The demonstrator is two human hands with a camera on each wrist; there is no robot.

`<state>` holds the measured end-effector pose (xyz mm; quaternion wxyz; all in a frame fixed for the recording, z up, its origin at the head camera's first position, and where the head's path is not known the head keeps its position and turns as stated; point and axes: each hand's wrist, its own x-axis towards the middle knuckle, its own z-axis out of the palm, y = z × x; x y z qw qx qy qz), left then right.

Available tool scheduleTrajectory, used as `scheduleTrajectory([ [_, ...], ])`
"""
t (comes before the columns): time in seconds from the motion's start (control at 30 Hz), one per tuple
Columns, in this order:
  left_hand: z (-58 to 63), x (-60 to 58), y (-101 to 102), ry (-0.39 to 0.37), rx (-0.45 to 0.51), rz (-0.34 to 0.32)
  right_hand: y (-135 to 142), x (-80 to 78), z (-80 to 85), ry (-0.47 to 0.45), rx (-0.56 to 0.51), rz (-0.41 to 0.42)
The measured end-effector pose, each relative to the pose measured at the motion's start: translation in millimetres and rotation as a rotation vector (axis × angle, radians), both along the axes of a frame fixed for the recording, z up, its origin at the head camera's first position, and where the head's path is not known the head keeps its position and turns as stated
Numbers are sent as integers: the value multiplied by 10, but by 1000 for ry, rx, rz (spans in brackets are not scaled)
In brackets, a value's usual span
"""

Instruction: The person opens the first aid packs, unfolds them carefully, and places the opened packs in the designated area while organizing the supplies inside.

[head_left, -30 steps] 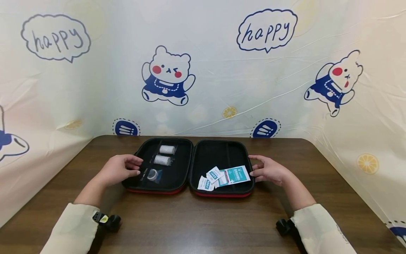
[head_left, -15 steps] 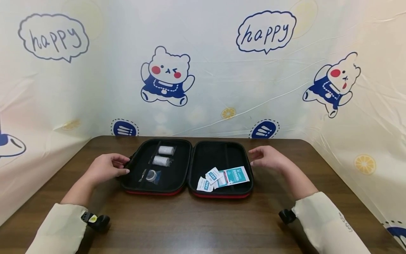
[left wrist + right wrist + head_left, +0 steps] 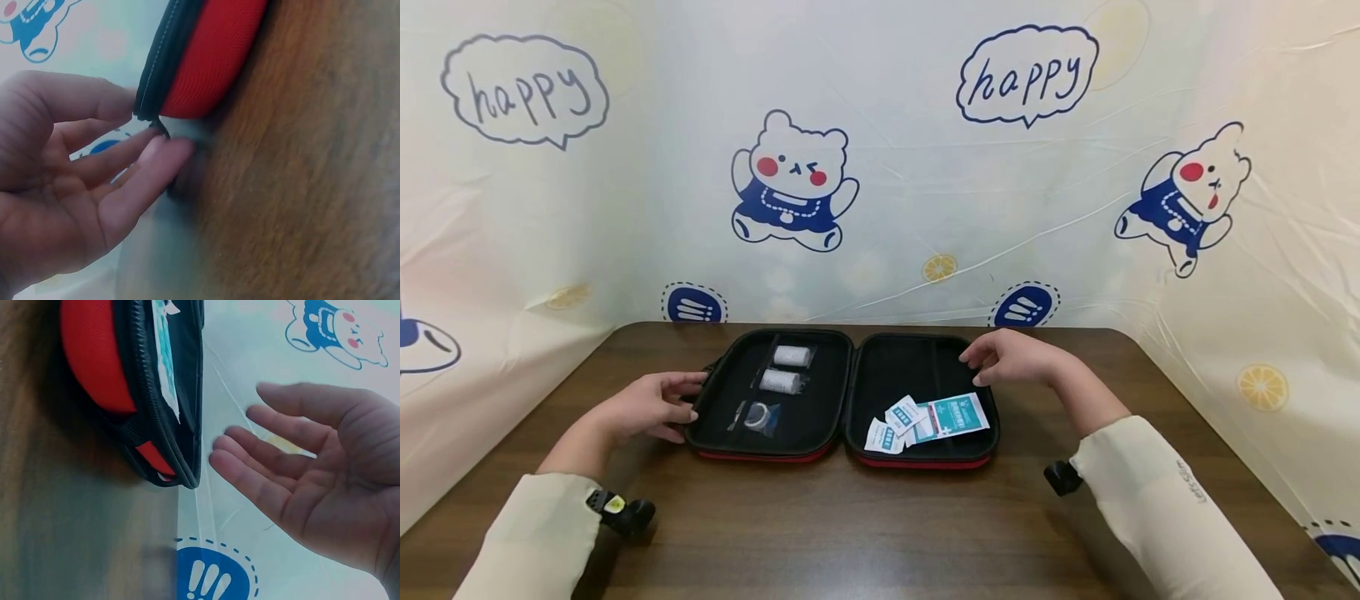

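Observation:
An unfolded zip case (image 3: 850,450), black inside and red outside, lies flat on the table. In its left half are two wrapped white bandage rolls (image 3: 781,382), a bagged white ring-shaped roll (image 3: 758,415) and a small slim item. Its right half holds a teal and white dressing packet (image 3: 958,415) and two small white sachets (image 3: 884,436). My left hand (image 3: 655,406) is at the case's left side, thumb right at the rim, fairly straight fingers beside a thin black cord (image 3: 164,128). My right hand (image 3: 1018,358) hovers over the right half's far right corner, fingers loosely bent, holding nothing.
The brown wooden table (image 3: 820,533) extends in front of the case and to both sides. A printed curtain (image 3: 895,167) hangs directly behind the table's far edge and along its sides. A black wrist camera (image 3: 625,512) sits at each sleeve cuff.
My left hand has moved left, from over the left half to its outer edge. The right hand has left the right rim, rising and moving inward over the far corner. The contents lie unchanged.

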<state>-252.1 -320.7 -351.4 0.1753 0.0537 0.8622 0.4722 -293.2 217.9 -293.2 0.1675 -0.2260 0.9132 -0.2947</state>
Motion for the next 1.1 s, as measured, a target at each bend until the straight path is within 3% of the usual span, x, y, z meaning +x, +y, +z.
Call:
scheduleTrajectory([
  [0.2,11,-14,-28,-73,89,-50,-37,-117,-62,-97,-3,71],
  [0.37,-11,-15,-44,-87,121,-34,-117,-171,-131,-162,10,103],
  [0.77,-45,-4,-68,-89,145,-19,-288,-212,-233,-217,62,164],
  [1.1,-24,-6,-38,-89,132,-14,-210,-204,-151,-227,8,60],
])
